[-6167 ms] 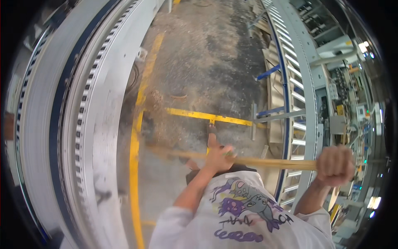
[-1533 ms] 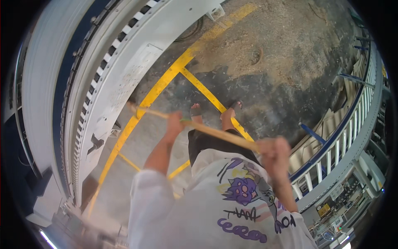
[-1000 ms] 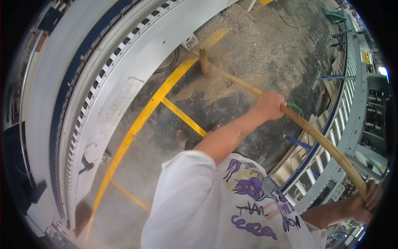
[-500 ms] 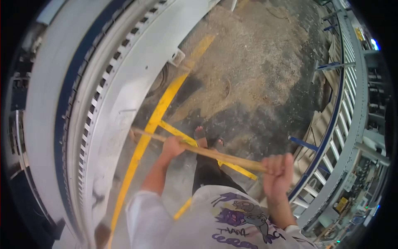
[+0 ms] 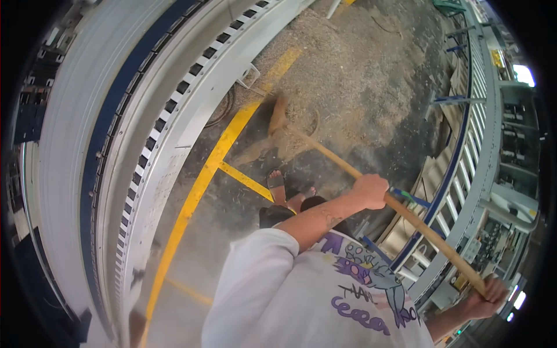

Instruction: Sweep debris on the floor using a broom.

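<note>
Both my hands are wrapped round the long wooden handle of a broom [image 5: 331,155]. My left hand [image 5: 370,192] grips it partway along, in front of my body. Far to the right, my right hand [image 5: 491,296] closes round the upper end of the handle. The handle slants away to the far left, down to the brown broom head [image 5: 278,119] at the floor. That head is somewhat blurred, so its bristles are hard to make out. Around and beyond it spreads a layer of sawdust or shavings [image 5: 360,87] on the dark floor.
A long white machine frame [image 5: 191,95] runs along the left, beside a yellow floor line [image 5: 191,203]. On the right stands a blue-edged roller conveyor [image 5: 473,153], with flat boards or cardboard [image 5: 449,136] beneath it. My feet [image 5: 277,181] are just short of the sawdust.
The broom has swung round: its head now lies ahead at the sawdust's near left edge. My left hand has moved right across my body, my right hand farther right and lower.
</note>
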The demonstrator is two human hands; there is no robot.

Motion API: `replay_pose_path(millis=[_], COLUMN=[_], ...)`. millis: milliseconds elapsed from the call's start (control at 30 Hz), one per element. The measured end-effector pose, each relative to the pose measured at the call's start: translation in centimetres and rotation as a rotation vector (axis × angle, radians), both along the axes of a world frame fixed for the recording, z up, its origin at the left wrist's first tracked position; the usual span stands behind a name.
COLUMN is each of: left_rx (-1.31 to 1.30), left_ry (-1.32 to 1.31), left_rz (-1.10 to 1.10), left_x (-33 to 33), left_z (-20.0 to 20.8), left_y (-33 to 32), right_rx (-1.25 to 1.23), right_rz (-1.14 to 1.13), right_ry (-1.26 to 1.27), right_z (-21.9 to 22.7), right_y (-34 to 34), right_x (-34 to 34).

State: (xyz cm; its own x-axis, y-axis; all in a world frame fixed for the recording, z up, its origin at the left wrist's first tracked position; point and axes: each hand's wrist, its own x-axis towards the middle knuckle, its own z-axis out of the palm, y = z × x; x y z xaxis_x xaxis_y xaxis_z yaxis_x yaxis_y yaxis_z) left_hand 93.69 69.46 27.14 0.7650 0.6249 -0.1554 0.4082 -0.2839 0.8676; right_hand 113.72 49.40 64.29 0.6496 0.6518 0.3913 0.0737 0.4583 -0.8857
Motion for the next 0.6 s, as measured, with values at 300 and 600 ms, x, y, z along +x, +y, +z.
replay_pose_path(millis=[300, 600], left_rx=[-0.159, -0.135], left_ry=[0.208, 0.337], left_rz=[0.276, 0.164], left_x=[-11.4, -4.1], left_z=[-0.8, -9.6], left_y=[-5.7, -3.4], right_rx=[-0.081, -0.227], right_rz=[0.375, 0.327], right_ry=[0.315, 0.280], right_z=[-4.8, -11.3], right_y=[8.2, 10.4], right_x=[-1.8, 3.1])
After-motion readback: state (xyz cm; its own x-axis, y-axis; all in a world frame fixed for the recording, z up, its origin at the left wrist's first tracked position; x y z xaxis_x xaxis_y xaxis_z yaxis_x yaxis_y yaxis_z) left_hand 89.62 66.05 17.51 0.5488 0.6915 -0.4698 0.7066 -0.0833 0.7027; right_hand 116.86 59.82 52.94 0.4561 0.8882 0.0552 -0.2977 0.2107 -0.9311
